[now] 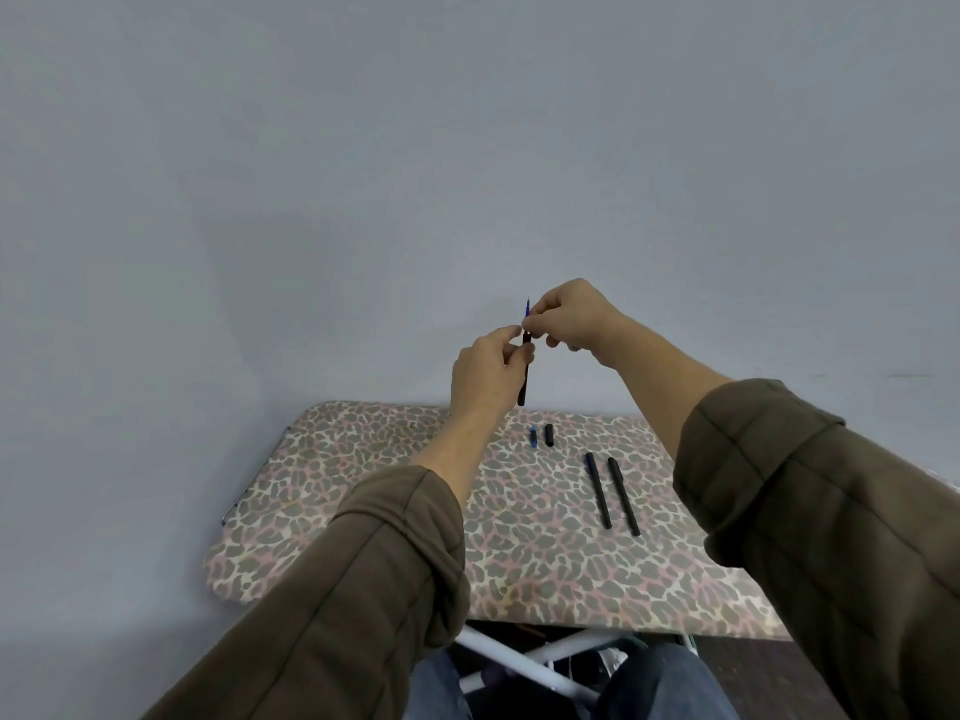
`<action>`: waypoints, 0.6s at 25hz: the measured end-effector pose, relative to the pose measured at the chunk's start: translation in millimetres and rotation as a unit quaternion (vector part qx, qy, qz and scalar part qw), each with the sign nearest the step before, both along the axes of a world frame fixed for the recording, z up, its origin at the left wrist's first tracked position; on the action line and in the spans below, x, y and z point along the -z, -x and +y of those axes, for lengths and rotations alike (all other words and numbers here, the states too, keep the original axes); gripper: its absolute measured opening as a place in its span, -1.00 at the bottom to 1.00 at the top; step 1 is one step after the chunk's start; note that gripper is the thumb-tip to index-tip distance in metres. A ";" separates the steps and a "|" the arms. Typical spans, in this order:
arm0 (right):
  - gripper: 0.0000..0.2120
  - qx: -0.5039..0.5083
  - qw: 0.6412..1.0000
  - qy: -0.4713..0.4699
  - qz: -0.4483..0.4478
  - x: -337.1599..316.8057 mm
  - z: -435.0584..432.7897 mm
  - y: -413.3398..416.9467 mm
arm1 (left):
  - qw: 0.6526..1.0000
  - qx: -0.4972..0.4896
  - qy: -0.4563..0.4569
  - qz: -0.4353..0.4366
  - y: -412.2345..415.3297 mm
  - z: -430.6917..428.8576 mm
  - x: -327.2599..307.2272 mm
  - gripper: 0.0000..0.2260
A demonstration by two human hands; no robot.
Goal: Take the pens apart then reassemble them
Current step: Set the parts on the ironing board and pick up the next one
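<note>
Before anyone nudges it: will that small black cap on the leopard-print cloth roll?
Probably rolls sideways: the black cap looks cylindrical and lies on its side. The leopard-print cloth may damp that. Likely light and stiff, being short and plastic-looking; a push could knock it into the blue piece beside it.

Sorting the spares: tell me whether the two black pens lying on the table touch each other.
Apart. The head view shows patterned cloth between the left pen and the right pen along their whole length.
</note>
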State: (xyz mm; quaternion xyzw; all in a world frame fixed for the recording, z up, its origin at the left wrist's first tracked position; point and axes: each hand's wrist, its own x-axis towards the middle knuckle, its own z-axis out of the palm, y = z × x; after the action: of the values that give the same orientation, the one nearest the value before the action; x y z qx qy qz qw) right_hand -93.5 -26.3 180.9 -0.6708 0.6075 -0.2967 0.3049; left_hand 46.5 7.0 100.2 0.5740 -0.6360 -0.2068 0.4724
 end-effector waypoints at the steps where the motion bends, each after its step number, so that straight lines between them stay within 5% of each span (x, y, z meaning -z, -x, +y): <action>1: -0.92 0.006 1.000 0.010 -0.006 -3.2 2.4 0.1 | 1.000 -0.003 0.000 -0.007 0.9 1.3 -2.9 -0.68; 9: -0.89 0.113 0.982 0.122 -0.093 -35.6 -4.0 19.0 | 0.998 -0.033 -0.041 -0.041 -0.4 -5.1 -1.5 -0.78; 15: -0.88 0.151 0.986 0.072 -0.031 -14.7 -28.7 35.4 | 0.993 -0.045 -0.100 -0.047 2.0 -28.7 10.8 -0.77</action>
State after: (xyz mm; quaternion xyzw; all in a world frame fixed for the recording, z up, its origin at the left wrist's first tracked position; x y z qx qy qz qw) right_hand -128.9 -55.0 195.6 -0.5821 0.6689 -0.4029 0.2269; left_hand 44.5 -21.8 89.4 0.6556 -0.6072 -0.2203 0.3911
